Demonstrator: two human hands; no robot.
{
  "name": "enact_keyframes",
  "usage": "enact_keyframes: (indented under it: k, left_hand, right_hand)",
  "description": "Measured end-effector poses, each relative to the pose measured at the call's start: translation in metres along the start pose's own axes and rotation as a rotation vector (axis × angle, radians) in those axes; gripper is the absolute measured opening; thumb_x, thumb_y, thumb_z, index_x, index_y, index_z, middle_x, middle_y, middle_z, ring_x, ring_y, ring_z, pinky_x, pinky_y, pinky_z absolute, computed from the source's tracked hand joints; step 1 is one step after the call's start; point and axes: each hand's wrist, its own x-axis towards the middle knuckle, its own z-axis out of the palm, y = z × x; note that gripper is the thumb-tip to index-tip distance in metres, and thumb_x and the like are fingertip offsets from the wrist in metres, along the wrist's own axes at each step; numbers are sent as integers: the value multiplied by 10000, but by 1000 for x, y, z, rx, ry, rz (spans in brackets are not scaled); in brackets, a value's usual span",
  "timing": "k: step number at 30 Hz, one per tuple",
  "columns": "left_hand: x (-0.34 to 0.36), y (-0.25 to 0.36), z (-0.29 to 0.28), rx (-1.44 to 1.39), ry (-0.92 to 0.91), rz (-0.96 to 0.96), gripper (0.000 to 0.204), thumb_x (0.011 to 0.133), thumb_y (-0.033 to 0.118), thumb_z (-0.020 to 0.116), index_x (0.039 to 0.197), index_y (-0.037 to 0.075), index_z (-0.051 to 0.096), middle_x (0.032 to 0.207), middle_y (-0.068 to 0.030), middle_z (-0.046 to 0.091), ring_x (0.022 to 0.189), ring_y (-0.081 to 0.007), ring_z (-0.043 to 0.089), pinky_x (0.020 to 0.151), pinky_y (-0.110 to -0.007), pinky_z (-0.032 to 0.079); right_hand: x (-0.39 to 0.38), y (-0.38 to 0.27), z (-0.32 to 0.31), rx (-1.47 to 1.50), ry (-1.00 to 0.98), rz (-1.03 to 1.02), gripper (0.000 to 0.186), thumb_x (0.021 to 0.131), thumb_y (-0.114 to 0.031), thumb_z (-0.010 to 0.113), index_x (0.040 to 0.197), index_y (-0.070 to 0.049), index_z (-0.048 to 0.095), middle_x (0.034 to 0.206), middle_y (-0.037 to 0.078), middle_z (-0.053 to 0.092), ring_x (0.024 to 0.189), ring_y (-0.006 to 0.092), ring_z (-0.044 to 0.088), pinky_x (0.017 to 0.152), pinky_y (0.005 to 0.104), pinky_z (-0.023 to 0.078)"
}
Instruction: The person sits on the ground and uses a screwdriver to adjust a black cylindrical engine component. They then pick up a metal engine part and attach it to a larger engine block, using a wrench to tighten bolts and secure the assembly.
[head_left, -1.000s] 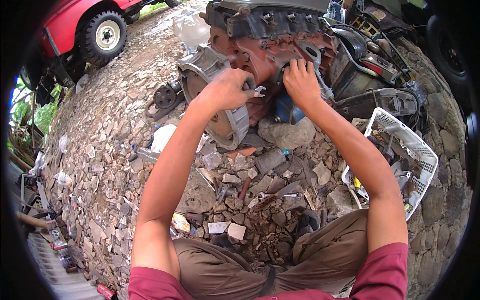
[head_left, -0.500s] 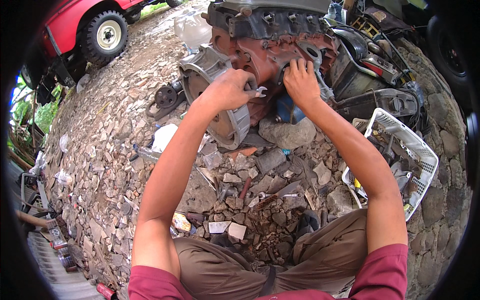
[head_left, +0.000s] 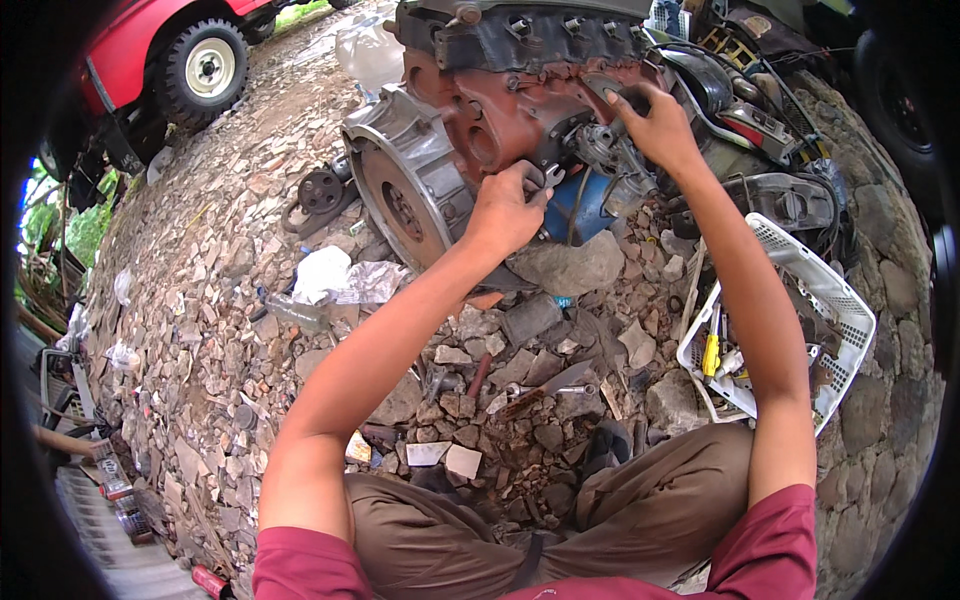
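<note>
An open-ended spanner [head_left: 553,176] is held in my left hand [head_left: 512,205], its jaw sticking out past the thumb beside the lower side of the red-brown engine block [head_left: 490,105]. My right hand [head_left: 655,125] is higher, at the block's right side, with curled fingers against a grey metal bracket [head_left: 600,84]. What lies between those fingers is hidden. Just below that hand a grey metal assembly [head_left: 612,155] is fixed to the block. Under it a blue container [head_left: 580,208] sits behind a large stone [head_left: 570,264]. The round grey bell housing [head_left: 400,190] is to the left.
A white plastic basket [head_left: 850,345] of tools and parts stands at right. Spanners [head_left: 570,390] lie on the rubble [head_left: 230,330] before my legs. A pulley with a belt [head_left: 322,192] is left of the housing. Farther back stands a red vehicle [head_left: 120,50].
My left hand has moved right and slightly down with the spanner. My right hand has shifted right and up, uncovering the grey assembly. The view has shifted slightly.
</note>
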Motion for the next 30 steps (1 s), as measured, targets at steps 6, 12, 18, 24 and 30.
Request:
enact_keyframes:
  k: [6, 12, 18, 24, 30]
  left_hand:
    - [18, 0, 18, 147, 85, 52, 163, 859, 85, 692, 946, -44, 644, 810, -219, 707, 763, -350, 715, 715, -406, 540]
    - [37, -2, 35, 306, 118, 123, 166, 874, 117, 666, 932, -32, 622, 804, -280, 673, 802, -448, 675, 743, -502, 530]
    - [40, -4, 43, 386, 141, 107, 166, 866, 111, 679, 930, -37, 643, 794, -266, 681, 791, -433, 683, 717, -460, 542]
    - [44, -8, 44, 336, 173, 137, 174, 868, 112, 689, 943, -42, 663, 785, -272, 677, 771, -419, 696, 687, -447, 544]
    - [37, -7, 39, 369, 148, 107, 159, 870, 111, 688, 936, -32, 665, 752, -267, 669, 737, -425, 687, 663, -457, 534]
  right_hand:
    - [-3, 12, 16, 132, -159, 16, 616, 886, -529, 670, 1092, 51, 699, 1020, 256, 709, 986, 344, 693, 885, 401, 510]
    - [-4, 8, 27, 211, -197, 55, 645, 897, -551, 653, 1070, 69, 694, 976, 238, 709, 944, 297, 684, 873, 384, 502]
    - [-3, 9, 25, 268, -257, 116, 672, 897, -569, 648, 1071, 79, 678, 927, 218, 698, 895, 254, 668, 838, 374, 501]
    - [-7, 7, 25, 319, -244, 88, 667, 900, -565, 646, 1073, 79, 670, 905, 216, 692, 856, 265, 670, 806, 377, 508]
    - [-8, 11, 25, 339, -220, 44, 607, 900, -523, 664, 1061, 62, 679, 872, 206, 697, 812, 256, 671, 769, 374, 513]
